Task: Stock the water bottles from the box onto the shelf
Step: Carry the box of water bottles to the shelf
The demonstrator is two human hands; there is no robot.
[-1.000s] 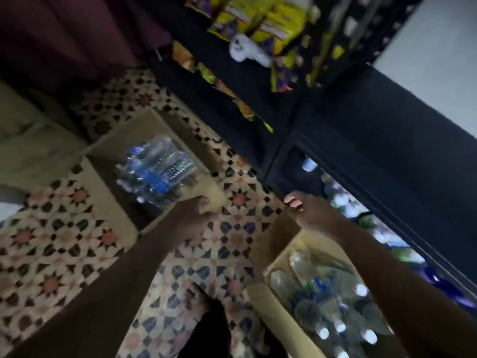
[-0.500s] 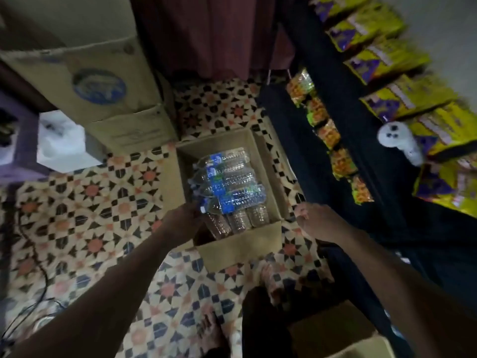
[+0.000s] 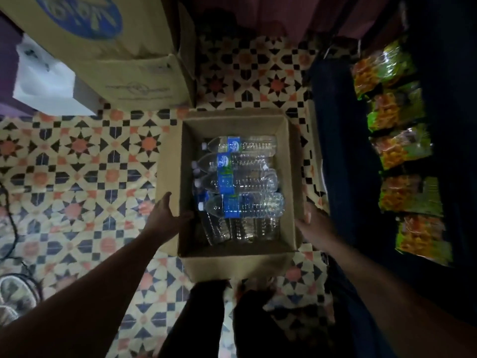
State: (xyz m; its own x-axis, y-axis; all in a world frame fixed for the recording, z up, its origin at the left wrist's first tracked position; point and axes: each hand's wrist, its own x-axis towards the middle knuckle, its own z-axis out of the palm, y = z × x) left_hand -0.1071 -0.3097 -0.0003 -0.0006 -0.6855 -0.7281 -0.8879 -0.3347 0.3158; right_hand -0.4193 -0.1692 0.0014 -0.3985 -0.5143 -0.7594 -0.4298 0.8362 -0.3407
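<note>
An open cardboard box stands on the patterned floor in the middle of the head view. Several clear water bottles with blue labels lie on their sides in it, stacked over others below. My left hand grips the box's left wall, thumb over the rim and fingers outside. My right hand clasps the right wall from outside; its fingers are blurred. The dark shelf rises just right of the box.
Green and orange snack packs hang down the shelf's side. Closed cartons and a white box sit at the top left. A cable and a shoe lie far left. My legs stand below the box.
The view swung away from the shelf and a second box onto this box. My right hand came from mid-air to the box's right wall. My left hand stayed on the left wall.
</note>
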